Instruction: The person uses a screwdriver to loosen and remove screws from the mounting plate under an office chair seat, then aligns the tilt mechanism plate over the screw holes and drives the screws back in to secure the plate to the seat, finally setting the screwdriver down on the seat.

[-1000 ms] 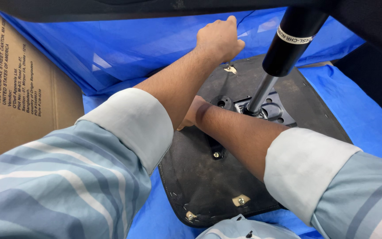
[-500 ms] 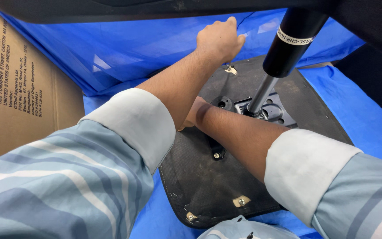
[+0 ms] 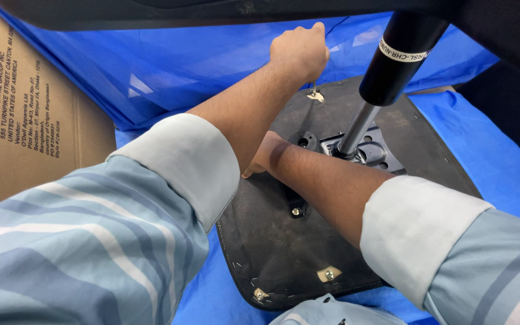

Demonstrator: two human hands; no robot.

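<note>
Gripping tool point(image 3: 314, 91), left hand point(image 3: 299, 54)

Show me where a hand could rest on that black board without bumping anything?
The seat underside lies bare between the small bolted bracket and the front-edge clips. It's crowded around the gas cylinder, its mounting plate, the right hand and the left hand.

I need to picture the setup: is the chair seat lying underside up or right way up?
Underside up. The seat base shows its mounting plate, the gas cylinder rising from it.
</note>
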